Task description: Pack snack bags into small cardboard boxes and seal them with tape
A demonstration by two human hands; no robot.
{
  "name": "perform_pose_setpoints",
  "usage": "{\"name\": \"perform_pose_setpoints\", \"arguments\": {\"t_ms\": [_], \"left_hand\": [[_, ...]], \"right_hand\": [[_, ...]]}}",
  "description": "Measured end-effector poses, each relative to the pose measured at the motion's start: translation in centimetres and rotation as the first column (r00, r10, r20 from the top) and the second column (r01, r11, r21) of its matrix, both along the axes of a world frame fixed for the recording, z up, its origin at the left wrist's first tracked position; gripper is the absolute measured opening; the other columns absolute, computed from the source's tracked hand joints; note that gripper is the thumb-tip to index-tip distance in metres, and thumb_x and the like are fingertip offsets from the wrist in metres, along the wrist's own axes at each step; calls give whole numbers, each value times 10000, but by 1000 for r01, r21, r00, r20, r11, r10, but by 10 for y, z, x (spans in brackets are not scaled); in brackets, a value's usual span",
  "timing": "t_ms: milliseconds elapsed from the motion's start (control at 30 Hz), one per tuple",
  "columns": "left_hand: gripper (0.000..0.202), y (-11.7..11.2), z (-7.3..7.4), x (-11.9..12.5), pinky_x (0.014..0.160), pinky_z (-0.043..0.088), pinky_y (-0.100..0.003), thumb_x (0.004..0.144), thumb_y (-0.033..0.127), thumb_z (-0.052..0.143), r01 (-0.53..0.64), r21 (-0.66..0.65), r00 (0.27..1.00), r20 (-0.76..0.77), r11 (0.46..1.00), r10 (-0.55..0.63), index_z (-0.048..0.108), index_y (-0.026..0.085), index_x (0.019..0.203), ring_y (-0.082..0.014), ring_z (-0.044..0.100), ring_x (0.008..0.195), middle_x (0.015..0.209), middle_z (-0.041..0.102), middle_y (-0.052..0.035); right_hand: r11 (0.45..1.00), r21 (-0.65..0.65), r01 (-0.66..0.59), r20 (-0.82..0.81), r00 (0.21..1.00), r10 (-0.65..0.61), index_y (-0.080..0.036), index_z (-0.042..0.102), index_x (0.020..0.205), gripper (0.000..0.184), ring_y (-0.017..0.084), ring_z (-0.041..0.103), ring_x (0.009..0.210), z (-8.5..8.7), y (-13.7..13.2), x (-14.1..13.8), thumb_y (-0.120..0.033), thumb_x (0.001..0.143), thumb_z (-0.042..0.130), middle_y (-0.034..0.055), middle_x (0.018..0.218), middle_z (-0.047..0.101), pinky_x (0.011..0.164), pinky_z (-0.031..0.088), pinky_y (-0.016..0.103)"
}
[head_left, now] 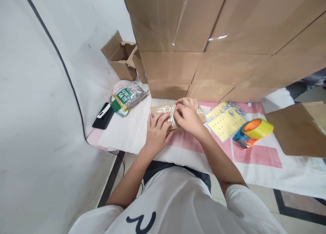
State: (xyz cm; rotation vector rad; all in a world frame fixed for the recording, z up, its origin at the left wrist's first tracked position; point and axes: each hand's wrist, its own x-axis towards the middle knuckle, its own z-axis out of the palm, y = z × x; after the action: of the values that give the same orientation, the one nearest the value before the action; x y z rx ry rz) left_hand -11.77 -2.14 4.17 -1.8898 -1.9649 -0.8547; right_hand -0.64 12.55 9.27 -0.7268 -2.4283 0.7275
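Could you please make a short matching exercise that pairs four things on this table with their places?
1. Small cardboard package
2. Tape dispenser
3. Yellow sheets
4. Green-labelled bag

A. Between package and dispenser
B. Left of the package
C. Under the left hand and right hand
D. Right of the sheets

Pairs: 1-C, 2-D, 3-A, 4-B

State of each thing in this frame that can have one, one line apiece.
left hand: on the parcel, fingers spread
right hand: on the parcel, fingers bent
parcel: lying down, taped
small carton: open, flap up
big boxes: stacked
tape dispenser: loaded with yellow tape
yellow cards: flat, overlapping
bag: lying down; can't tell if opened
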Motion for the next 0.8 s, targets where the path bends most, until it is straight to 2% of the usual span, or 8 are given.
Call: {"name": "perform_pose_setpoints", "arguments": {"t_ms": [200, 467, 567, 700, 800], "left_hand": [[253, 1, -4, 0, 1220, 297, -627, 936, 352, 667, -37, 36, 999, 6, 999, 36, 518, 198, 1070, -327, 506, 1361, 1437, 535, -198], [285, -1, -8, 1, 1226, 312, -609, 917, 355, 678, -54, 76, 998, 37, 996, 51, 509, 195, 1080, -337, 465, 1398, 1445, 518, -226], [235, -1, -6, 1, 1242, 268, -615, 925, 341, 672, -39, 52, 999, 14, 998, 38, 529, 212, 1062, -341, 453, 1426, 1456, 576, -174], [128, -1, -2, 0, 1295, 114, -615, 966, 293, 623, 25, -47, 999, 36, 999, -23, 546, 242, 1055, -278, 535, 1395, 1426, 661, -63], [109, -1, 0, 0, 1313, 42, -604, 971, 280, 614, 39, -96, 997, 74, 995, -32, 576, 247, 1067, -253, 580, 1365, 1415, 674, -47]], "right_hand": [[981, -114, -157, -307, 945, 115, -231, 519, 782, 184, 243, 573, 1095, 18, 6, 11, -213, 964, 500, 53, 1090, 639, 1014, 425, 454], [986, -139, -88, 2, 996, 89, -204, 566, 780, 200, 289, 493, 1214, 10, 8, 6, -218, 974, 515, 93, 1192, 625, 1092, 371, 519], [996, -64, -63, 86, 994, 68, -196, 582, 795, 205, 313, 473, 1226, 4, 6, 2, -217, 980, 495, 124, 1210, 605, 1078, 392, 531], [997, 70, -36, 146, 989, 26, -187, 612, 778, 227, 328, 492, 1191, -3, 6, -3, -199, 970, 493, 152, 1178, 597, 1036, 444, 517], [983, 174, 58, 166, 982, -88, -167, 660, 855, 115, 358, 509, 1146, -4, 8, -3, -236, 925, 600, 177, 1146, 597, 991, 483, 522]]}}
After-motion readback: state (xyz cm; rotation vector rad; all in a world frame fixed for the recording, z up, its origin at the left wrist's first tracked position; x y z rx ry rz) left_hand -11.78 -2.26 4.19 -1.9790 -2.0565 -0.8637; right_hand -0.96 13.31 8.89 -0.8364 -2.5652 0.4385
